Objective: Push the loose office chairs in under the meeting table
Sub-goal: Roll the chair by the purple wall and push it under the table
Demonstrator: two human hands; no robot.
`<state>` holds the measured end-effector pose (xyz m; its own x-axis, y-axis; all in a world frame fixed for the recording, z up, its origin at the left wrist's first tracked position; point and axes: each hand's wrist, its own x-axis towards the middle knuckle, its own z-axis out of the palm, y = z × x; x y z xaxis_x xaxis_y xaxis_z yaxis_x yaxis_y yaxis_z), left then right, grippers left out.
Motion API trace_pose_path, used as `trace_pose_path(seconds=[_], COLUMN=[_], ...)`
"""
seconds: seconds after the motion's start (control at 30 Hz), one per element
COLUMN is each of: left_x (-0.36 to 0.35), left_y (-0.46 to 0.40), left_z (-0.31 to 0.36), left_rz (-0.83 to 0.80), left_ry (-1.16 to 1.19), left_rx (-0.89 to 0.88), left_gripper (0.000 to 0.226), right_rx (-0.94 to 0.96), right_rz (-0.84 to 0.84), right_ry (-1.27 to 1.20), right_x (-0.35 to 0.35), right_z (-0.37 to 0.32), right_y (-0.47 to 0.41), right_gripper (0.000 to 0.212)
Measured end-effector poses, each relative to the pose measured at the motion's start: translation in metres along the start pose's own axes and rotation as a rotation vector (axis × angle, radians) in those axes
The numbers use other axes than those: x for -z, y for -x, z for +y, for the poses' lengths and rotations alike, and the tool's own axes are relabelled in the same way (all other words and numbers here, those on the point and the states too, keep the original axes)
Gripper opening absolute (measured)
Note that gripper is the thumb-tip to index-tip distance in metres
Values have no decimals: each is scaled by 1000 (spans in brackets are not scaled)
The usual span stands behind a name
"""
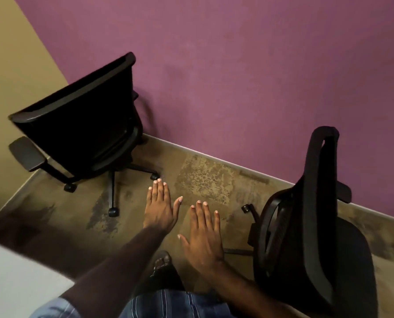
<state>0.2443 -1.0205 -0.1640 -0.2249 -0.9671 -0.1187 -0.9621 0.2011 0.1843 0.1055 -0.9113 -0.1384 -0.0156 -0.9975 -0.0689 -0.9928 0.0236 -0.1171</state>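
Two black office chairs on castors stand on the floor. One chair (81,120) is at the left, in the corner of the room, its backrest turned toward me. The other chair (317,226) stands at the right, seen side-on, close to the purple wall. My left hand (160,207) and my right hand (204,235) are stretched out flat, palms down, fingers apart, in the gap between the two chairs. Neither hand touches a chair. A white corner of what looks like the table (14,283) shows at the lower left.
A purple wall (237,76) runs across the back and a tan wall (12,65) closes the left side, meeting in a corner. The brown floor (205,180) is worn and patchy. My shoe (162,261) shows below my hands.
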Motion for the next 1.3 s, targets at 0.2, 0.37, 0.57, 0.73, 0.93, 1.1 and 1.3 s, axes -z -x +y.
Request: trace_pose_path(seconds=[0.2,0.37,0.57,0.73,0.93,1.1,1.3], left_x=[9,28,49,69,107,150,198], left_y=[-48,-78,-102,-125,-151,-179,-203], left_z=[-40,-73,-102,-110,-95,-72,-55], left_rz=[-4,23,76,117,297,442,568], left_ry=[11,12,35,107,156,260,352], left_rx=[-67,-54,0,38,-50,-90,-74], left_gripper=[84,84,84,86,72,68,67], right_rx=[-93,-87,-42,28,122,214,389], right_rz=[1,57,139,209,502,608,612], right_ry=[3,38,52,-18,-188,-365,-461], right_x=[7,14,28,50,100,142,171], right_z=[-28,-51,-66,-74,-84,-90,-87], right_y=[-54,-100,-159,-217,-296,-361,-426], right_gripper=[94,94,96,86,69,66,69])
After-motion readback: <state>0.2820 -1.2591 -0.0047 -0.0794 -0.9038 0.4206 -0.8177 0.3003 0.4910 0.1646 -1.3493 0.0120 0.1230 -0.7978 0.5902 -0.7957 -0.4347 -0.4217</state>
